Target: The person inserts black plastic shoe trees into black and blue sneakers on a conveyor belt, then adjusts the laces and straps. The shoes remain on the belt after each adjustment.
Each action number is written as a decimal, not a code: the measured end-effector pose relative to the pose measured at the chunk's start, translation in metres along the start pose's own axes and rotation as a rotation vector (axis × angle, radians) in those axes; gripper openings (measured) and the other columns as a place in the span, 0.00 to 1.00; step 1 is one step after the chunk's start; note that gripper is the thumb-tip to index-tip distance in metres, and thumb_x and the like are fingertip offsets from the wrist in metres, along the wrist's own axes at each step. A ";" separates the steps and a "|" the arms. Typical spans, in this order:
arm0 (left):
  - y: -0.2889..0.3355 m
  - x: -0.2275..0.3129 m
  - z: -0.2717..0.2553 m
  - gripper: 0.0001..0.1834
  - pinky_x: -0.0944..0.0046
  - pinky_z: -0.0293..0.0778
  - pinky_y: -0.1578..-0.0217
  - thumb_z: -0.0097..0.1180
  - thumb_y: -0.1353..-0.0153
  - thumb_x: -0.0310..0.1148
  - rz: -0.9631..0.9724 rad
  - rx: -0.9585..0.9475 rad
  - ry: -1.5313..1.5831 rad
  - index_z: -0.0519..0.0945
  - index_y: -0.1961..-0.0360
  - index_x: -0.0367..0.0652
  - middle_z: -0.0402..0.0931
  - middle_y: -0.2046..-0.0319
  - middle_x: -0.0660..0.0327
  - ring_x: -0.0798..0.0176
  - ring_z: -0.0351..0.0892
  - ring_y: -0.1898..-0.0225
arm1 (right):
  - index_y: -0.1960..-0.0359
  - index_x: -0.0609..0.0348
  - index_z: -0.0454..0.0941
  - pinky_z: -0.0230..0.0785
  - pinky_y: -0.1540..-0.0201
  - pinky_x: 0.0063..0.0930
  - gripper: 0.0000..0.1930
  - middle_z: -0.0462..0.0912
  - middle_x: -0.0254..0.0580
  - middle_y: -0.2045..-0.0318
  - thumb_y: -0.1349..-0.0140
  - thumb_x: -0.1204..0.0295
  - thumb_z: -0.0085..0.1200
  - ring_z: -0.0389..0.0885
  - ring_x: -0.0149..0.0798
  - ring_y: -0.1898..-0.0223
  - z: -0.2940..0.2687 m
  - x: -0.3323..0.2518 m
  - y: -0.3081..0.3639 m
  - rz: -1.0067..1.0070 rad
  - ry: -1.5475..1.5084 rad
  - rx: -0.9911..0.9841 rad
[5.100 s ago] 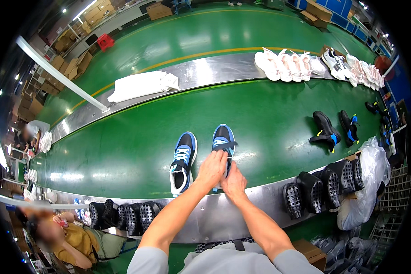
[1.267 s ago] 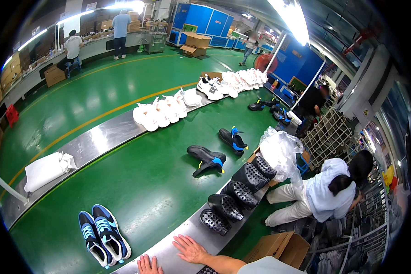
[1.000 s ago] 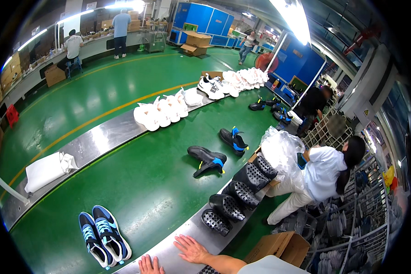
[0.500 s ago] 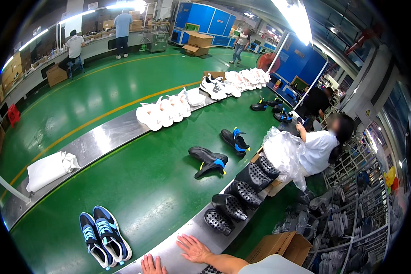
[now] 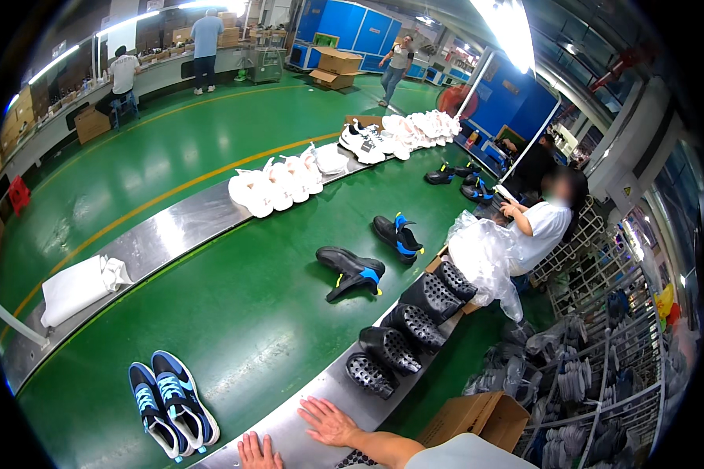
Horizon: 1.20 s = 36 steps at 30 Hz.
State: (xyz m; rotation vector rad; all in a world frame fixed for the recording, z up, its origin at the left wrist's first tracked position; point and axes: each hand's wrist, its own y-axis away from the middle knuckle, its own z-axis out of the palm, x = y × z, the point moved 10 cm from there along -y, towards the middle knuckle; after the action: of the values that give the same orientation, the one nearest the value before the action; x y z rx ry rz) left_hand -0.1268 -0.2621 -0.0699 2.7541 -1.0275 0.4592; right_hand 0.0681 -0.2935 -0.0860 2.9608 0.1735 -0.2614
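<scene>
My left hand (image 5: 258, 452) lies on the metal ledge (image 5: 285, 418) at the lower edge, fingers stretched out and nothing in them. Just right of it, my right hand (image 5: 327, 422) rests flat on the same ledge, fingers spread. To the left of my hands, a pair of navy and light-blue sneakers (image 5: 172, 402) stands on the green belt-like surface (image 5: 242, 313). Beyond my right hand, several black perforated shoe-shaped pieces (image 5: 387, 349) line the ledge. Farther along the green surface are a black shoe with blue trim (image 5: 350, 272) and another like it (image 5: 397, 237).
Several white shoes (image 5: 276, 186) and a folded white sheet (image 5: 84, 291) lie on the far metal rail (image 5: 160, 241). At right, a co-worker in white (image 5: 544, 223) is beside clear plastic bags (image 5: 481, 254). A cardboard box (image 5: 477, 418) and a rack (image 5: 602, 367) stand at lower right.
The view has shifted slightly. A person in the background has walked left, and the co-worker in white sits more upright, hands raised. My hands stay flat on the ledge.
</scene>
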 end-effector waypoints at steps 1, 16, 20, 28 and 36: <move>0.000 0.000 0.000 0.29 0.38 0.50 0.26 0.48 0.29 0.44 -0.001 -0.005 0.000 0.72 0.31 0.42 0.64 0.30 0.39 0.36 0.58 0.27 | 0.24 0.55 0.58 0.42 0.22 0.46 0.37 0.53 0.46 0.22 0.29 0.50 0.48 0.50 0.48 0.22 -0.001 0.000 0.000 0.003 -0.005 0.008; 0.000 -0.002 0.013 0.31 0.32 0.46 0.27 0.58 0.41 0.42 0.028 0.047 0.003 0.74 0.37 0.41 0.61 0.31 0.37 0.31 0.53 0.27 | 0.25 0.53 0.59 0.43 0.22 0.47 0.36 0.54 0.46 0.23 0.31 0.51 0.50 0.51 0.48 0.22 -0.001 0.002 0.000 0.012 -0.025 0.004; 0.001 -0.003 0.015 0.31 0.32 0.46 0.26 0.58 0.41 0.42 0.026 0.053 -0.001 0.74 0.37 0.41 0.60 0.31 0.37 0.32 0.53 0.27 | 0.25 0.53 0.60 0.44 0.23 0.47 0.36 0.55 0.47 0.23 0.31 0.51 0.50 0.51 0.48 0.22 -0.002 0.002 -0.001 0.004 -0.021 0.013; 0.000 -0.002 0.015 0.31 0.32 0.47 0.27 0.58 0.41 0.42 0.035 0.066 -0.018 0.74 0.37 0.41 0.61 0.31 0.36 0.31 0.54 0.27 | 0.25 0.53 0.59 0.42 0.22 0.47 0.35 0.55 0.45 0.22 0.28 0.50 0.46 0.49 0.46 0.22 0.000 0.004 -0.001 0.015 0.004 -0.030; -0.001 -0.001 0.010 0.31 0.33 0.49 0.27 0.55 0.38 0.43 0.030 0.065 0.000 0.74 0.35 0.41 0.62 0.32 0.37 0.33 0.57 0.28 | 0.24 0.53 0.57 0.43 0.22 0.47 0.35 0.54 0.45 0.22 0.28 0.51 0.45 0.51 0.47 0.22 0.001 0.004 -0.001 0.010 0.019 -0.028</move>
State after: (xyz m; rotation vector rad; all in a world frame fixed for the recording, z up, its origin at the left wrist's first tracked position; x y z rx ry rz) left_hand -0.1239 -0.2635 -0.0799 2.7984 -1.0736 0.5060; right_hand 0.0716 -0.2925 -0.0874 2.9369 0.1638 -0.2273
